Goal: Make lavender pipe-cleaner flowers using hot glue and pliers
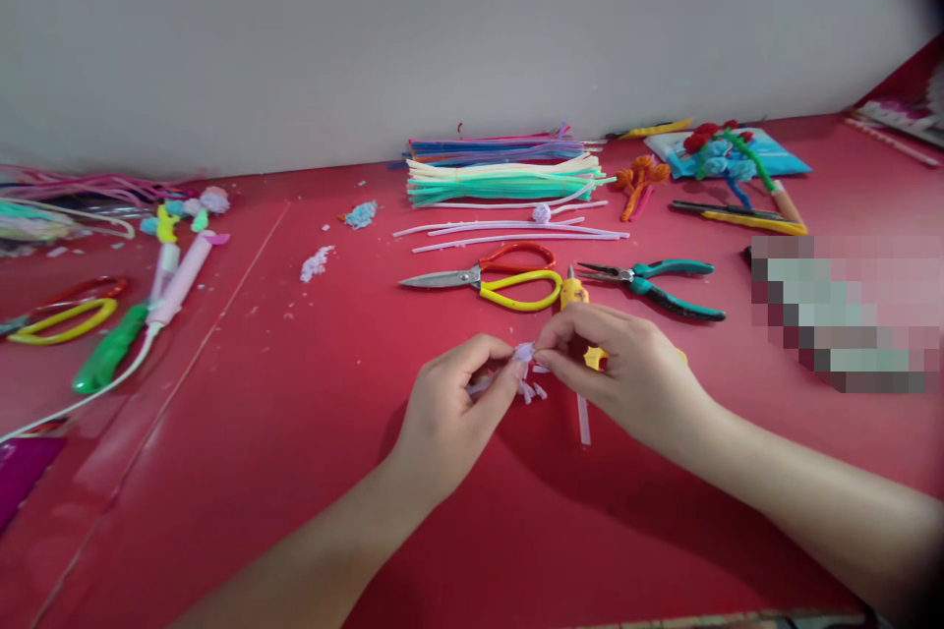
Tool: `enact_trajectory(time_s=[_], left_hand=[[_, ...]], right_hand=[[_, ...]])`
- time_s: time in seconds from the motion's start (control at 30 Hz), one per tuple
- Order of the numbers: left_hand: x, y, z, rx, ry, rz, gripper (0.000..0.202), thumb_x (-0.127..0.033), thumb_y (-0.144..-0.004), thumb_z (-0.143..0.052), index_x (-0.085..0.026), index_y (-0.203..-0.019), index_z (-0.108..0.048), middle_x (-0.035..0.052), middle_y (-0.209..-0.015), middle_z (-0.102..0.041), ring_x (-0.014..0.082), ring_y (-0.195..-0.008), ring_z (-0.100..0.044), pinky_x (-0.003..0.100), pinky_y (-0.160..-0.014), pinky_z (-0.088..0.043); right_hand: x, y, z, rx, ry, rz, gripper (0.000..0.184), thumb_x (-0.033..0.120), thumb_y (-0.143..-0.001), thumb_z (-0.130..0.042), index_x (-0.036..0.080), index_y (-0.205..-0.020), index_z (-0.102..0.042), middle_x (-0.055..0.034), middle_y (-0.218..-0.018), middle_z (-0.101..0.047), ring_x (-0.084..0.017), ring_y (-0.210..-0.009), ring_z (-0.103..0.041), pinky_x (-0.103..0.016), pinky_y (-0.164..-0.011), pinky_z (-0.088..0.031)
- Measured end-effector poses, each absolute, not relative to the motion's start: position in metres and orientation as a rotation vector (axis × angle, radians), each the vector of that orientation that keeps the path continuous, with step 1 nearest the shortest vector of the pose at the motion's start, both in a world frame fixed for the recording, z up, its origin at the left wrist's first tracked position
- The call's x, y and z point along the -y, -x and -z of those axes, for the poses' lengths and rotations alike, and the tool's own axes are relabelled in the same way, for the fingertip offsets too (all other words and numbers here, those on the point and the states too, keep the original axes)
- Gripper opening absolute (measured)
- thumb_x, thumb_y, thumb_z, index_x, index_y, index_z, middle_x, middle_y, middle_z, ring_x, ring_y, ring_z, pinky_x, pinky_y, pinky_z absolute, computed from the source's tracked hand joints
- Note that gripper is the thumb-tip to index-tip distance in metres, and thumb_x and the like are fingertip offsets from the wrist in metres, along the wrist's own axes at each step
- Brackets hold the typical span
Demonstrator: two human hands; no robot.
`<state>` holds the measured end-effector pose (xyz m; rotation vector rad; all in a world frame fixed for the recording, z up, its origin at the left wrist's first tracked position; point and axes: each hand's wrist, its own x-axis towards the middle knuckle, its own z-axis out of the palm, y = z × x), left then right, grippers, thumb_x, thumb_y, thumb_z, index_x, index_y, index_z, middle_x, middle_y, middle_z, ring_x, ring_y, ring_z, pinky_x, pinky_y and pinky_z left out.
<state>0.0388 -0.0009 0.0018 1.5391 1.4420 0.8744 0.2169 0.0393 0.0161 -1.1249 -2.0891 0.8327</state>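
My left hand (pixel 453 403) pinches a small lilac fuzzy pipe cleaner piece (pixel 523 352) between thumb and fingertips. From the other side, the fingertips of my right hand (pixel 619 359) close on the end of the same piece. Just below the fingertips lie several short lilac pipe cleaner cuttings (pixel 532 391). A yellow glue gun (pixel 573 292) lies partly hidden under my right hand, its clear glue stick (pixel 584 421) showing below. Beyond the hands are scissors (pixel 516 277) with red and yellow handles and teal-handled pliers (pixel 649 280).
Lilac pipe cleaners (pixel 516 238) lie behind the scissors, before a bundle of green and cream ones (pixel 501 182). Lilac fluff (pixel 316 263) sits left. Another scissors pair (pixel 66 312) and a pink glue gun (pixel 181 277) are far left. A blurred-out object (pixel 841 314) is at right.
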Motion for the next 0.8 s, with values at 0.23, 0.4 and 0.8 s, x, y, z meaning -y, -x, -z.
enact_trajectory(time_s=[0.23, 0.4, 0.8], left_hand=[[0.0001, -0.0383, -0.0022, -1.408, -1.491, -0.895, 0.013, -0.031, -0.088, -0.055, -0.02, -0.081, -0.061, -0.0028, -0.07, -0.059, 0.0115, -0.067, -0.053, 0.022, -0.063, -0.041], [-0.0002, -0.0369, -0.0024, -1.393, -1.402, -0.907, 0.014, -0.031, -0.087, -0.055, -0.02, -0.081, -0.061, -0.001, -0.073, -0.062, 0.0139, -0.073, -0.057, 0.025, -0.07, -0.044], [0.0, -0.0392, -0.0034, -1.379, -1.439, -0.91, 0.013, -0.031, -0.087, -0.055, -0.02, -0.083, -0.061, -0.0011, -0.073, -0.062, 0.0135, -0.07, -0.055, 0.023, -0.066, -0.043]], right_hand=[[-0.0419, -0.2154, -0.0163, 1.985, 1.213, -1.035, 0.007, 0.018, -0.081, -0.06, 0.02, -0.075, -0.06, 0.0048, -0.068, -0.063, -0.008, -0.06, -0.054, -0.019, -0.055, -0.04], [-0.0425, -0.2156, -0.0153, 1.897, 1.245, -1.192, 0.006, 0.022, -0.08, -0.06, 0.02, -0.075, -0.06, 0.0043, -0.067, -0.063, -0.009, -0.058, -0.055, -0.019, -0.053, -0.042], [-0.0402, -0.2132, -0.0197, 1.989, 1.19, -1.023, 0.01, 0.013, -0.078, -0.058, 0.02, -0.072, -0.061, 0.0042, -0.065, -0.064, -0.009, -0.055, -0.054, -0.02, -0.051, -0.04]])
